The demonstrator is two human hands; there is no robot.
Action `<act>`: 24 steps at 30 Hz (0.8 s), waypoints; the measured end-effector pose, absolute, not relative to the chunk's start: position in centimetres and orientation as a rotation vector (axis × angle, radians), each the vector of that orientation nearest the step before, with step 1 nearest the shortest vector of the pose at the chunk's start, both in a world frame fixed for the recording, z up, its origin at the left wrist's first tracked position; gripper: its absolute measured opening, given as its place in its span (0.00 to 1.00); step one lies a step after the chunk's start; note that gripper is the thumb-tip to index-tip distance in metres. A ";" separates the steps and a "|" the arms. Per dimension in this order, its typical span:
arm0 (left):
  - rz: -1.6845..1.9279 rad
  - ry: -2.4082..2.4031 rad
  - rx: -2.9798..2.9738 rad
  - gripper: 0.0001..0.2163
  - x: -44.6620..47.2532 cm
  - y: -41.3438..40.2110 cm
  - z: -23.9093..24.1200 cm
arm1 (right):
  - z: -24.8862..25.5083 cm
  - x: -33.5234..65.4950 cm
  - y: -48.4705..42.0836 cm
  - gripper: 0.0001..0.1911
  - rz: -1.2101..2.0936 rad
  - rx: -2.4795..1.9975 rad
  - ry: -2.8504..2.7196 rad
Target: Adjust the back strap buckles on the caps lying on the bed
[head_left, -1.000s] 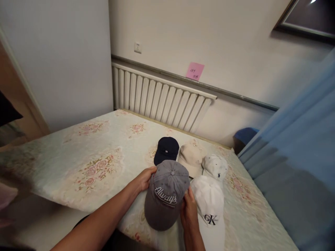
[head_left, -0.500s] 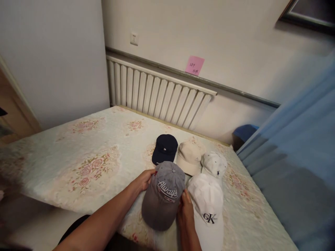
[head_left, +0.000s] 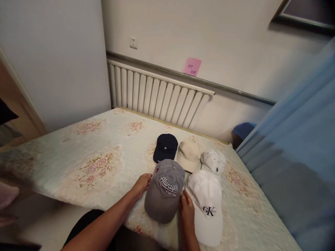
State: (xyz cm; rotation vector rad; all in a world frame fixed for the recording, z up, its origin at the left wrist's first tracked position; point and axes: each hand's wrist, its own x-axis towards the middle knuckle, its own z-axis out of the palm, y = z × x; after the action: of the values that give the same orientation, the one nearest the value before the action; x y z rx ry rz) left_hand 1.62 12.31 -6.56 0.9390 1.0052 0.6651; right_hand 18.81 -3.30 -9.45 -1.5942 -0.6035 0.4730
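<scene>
A grey baseball cap [head_left: 165, 191] with "Always" in white stitching lies on the bed, its brim toward me. My left hand [head_left: 141, 185] is just off the cap's left side, fingers loosely curled with a small gap to the fabric. My right hand [head_left: 187, 206] is at the right edge of the brim, fingers loose, between the grey cap and a white cap with black "CK" letters [head_left: 206, 209]. Behind them sit a navy cap [head_left: 165, 146], a beige cap [head_left: 188, 155] and a smaller white cap with a dark emblem [head_left: 213, 161].
The bed has a pale floral cover [head_left: 117, 139]. A white radiator [head_left: 157, 94] runs along the wall behind it, with a pink note [head_left: 192, 67] above. A blue curtain [head_left: 295, 150] hangs at the right. A dark blue object [head_left: 243, 131] shows beside the bed's far corner.
My left hand has let go of the grey cap and drawn slightly away to the left. My right hand has slid a little toward me along the brim. The view has shifted slightly.
</scene>
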 end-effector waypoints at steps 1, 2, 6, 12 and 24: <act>0.706 1.026 0.964 0.10 1.3 11.9 -6.7 | -9.3 18.5 -3.6 0.26 0.495 -1.634 -0.594; 0.745 1.047 0.987 0.10 1.0 11.5 -6.9 | -9.3 18.3 -3.9 0.27 0.509 -1.669 -0.582; 0.866 1.139 1.079 0.11 -0.4 10.2 -7.9 | -9.4 17.3 -5.0 0.24 0.463 -1.735 -0.568; 1.020 1.224 1.308 0.16 -2.3 7.8 -9.4 | -9.2 16.6 -6.5 0.21 0.428 -1.754 -0.612; 1.210 1.303 1.720 0.12 -4.1 2.9 -10.8 | -11.9 15.8 -9.5 0.23 0.252 -1.777 -0.840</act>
State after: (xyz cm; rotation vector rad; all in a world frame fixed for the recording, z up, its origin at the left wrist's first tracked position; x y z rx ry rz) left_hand -4.09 2.94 -10.78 1.7202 1.3025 1.2101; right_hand 15.83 -9.48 -11.92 -1.7775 -0.8396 0.2519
